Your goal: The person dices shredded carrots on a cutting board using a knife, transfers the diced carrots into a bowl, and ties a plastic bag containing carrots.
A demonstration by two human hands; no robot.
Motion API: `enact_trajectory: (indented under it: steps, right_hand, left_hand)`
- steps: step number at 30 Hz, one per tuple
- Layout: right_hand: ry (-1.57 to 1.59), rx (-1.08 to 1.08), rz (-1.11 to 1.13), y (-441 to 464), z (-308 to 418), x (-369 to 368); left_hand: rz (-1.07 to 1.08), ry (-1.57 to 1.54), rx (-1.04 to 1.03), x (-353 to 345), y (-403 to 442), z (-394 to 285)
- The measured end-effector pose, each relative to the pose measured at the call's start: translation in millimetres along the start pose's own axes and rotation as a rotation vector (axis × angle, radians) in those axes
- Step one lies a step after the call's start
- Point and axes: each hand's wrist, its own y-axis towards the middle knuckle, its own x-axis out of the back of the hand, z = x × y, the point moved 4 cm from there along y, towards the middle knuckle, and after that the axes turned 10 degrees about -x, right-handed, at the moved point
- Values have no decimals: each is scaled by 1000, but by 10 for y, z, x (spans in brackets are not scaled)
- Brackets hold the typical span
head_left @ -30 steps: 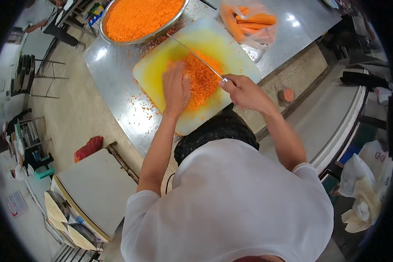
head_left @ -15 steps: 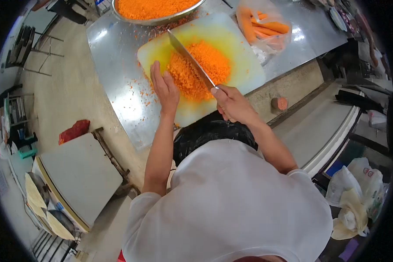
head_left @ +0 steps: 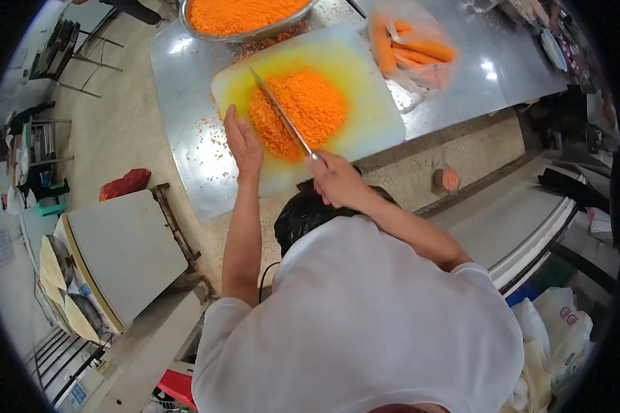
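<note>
My right hand [head_left: 336,180] is closed around the handle of a kitchen knife [head_left: 281,110], its blade slanting to the upper left over the left part of a pile of chopped carrot [head_left: 311,103]. The pile lies on a cutting board [head_left: 375,127], whose middle is stained yellow. My left hand [head_left: 244,146] is held at the board's left edge, fingers stretched out and together, beside the pile and apart from the blade. Whether its edge touches the board I cannot tell.
A metal bowl [head_left: 255,34] heaped with chopped carrot stands beyond the board. To its right is a plastic bag [head_left: 406,51] of whole carrots. Carrot bits are scattered over the steel table [head_left: 193,175]. A white chest [head_left: 127,255] stands at the left.
Both hands and the knife have shifted slightly left in view, while the camera view has also turned a little. The blade stays over the left part of the carrot pile.
</note>
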Motion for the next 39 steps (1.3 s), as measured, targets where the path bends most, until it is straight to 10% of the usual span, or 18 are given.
enact_trajectory:
  steps: [5,14,18,23,29,39]
  right_hand:
    - [9,71,3,-308,14,674]
    - [-416,300,-297,75,2,1697]
    - [-802,410,-386,354,-150,1076]
    - [-282,405,-187,-66,292,689]
    - [-133,47,-18,166,258,397]
    - [-50,49,-133,-122,188,-92]
  left_hand:
    - [416,366,-435,-213,-653,-619]
    - [400,878,-590,-1205,-207,-869]
    - [135,660,-307,-887,-1,-769]
    - [25,478,-85,-136,106,-204]
    - [-44,370,-213,-112,-63,26]
    - [-12,241,-139,-70,-72,87]
